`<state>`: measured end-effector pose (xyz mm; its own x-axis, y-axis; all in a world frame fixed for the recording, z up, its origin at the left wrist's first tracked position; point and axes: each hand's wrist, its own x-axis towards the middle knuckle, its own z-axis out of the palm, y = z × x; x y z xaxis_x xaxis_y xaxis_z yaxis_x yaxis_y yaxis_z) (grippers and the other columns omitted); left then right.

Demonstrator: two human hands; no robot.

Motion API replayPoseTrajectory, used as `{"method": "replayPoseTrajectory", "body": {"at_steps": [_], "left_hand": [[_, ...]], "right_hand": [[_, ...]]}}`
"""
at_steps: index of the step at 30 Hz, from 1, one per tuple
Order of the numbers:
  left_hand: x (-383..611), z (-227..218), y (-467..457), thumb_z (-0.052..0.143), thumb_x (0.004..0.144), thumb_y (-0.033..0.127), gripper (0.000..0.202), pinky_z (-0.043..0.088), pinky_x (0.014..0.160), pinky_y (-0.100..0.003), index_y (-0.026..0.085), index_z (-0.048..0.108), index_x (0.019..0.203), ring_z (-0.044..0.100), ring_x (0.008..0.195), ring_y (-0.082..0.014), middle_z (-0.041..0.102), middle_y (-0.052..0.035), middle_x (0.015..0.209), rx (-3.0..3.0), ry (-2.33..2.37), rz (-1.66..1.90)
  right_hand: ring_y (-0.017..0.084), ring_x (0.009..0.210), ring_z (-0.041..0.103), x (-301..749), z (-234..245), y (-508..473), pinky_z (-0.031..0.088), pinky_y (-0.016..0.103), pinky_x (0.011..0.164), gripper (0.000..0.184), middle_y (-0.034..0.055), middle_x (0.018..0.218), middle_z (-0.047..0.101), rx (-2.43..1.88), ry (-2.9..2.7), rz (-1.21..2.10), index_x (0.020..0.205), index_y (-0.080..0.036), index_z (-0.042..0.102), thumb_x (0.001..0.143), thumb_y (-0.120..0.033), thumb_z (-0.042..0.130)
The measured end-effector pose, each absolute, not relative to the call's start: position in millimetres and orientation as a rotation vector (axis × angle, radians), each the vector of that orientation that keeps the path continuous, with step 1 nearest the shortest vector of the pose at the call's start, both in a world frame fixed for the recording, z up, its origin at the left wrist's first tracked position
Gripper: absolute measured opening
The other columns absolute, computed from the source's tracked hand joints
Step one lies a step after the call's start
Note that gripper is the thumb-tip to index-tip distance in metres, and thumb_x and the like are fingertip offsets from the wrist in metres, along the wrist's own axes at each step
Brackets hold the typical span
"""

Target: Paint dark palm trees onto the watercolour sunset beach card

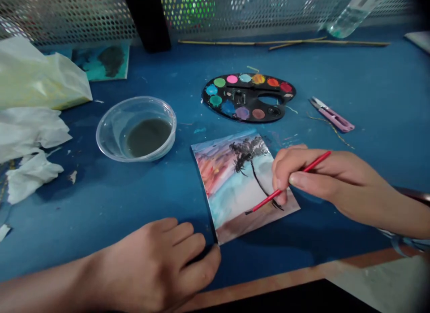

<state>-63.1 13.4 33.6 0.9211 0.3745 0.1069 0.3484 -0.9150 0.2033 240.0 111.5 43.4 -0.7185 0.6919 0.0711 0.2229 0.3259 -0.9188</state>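
Note:
My right hand (pixel 312 174) pinches a red paintbrush (pixel 268 198), its dark tip over the lower part of a small painting (pixel 231 201). The painting lies tilted on the blue table and shows a black palm tree, a red and blue sky and a brownish ground. Whether the bristles touch the surface I cannot tell. My left hand (pixel 168 259) rests on the table with fingers curled in, its thumb close to the painting's lower left corner. Behind the painting sits a black palette (pixel 247 86) of coloured paints. A clear plastic bowl (pixel 104 133) of dark water stands left of it.
Pink thread snips (pixel 332 115) lie at the right. Crumpled tissues (pixel 30 133), a tissue pack (pixel 63 80) and a teal painting (pixel 121 64) are at the left. Thin sticks (pixel 228 43) and a bottle (pixel 352 15) lie by the perforated metal panel (pixel 67 17).

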Motion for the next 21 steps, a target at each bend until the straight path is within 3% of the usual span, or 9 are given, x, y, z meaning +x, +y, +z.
{"method": "replayPoseTrajectory", "body": {"at_steps": [9,21], "left_hand": [[-64,30,10,0.030,0.110,0.026,0.037,0.043,0.047,-0.038,0.015,0.062,0.123,0.060,0.061,-0.0195,0.069,-0.0015,0.083,2.828,0.647,0.304],[-65,23,6,0.032,0.109,0.022,0.034,0.041,0.049,-0.039,0.015,0.061,0.125,0.059,0.062,-0.0197,0.069,-0.0013,0.085,2.751,0.658,0.321]], "right_hand": [[0.014,0.072,0.066,241,42,112,0.047,0.033,0.074,0.022,-0.0036,0.075,0.073,-0.784,-2.216,1.305,0.087,-0.027,0.070,0.103,-0.027,0.054],[0.017,0.077,0.067,237,40,110,0.045,0.037,0.078,0.021,-0.0033,0.078,0.074,-0.858,-2.276,1.133,0.090,-0.030,0.071,0.103,-0.032,0.055]]}}
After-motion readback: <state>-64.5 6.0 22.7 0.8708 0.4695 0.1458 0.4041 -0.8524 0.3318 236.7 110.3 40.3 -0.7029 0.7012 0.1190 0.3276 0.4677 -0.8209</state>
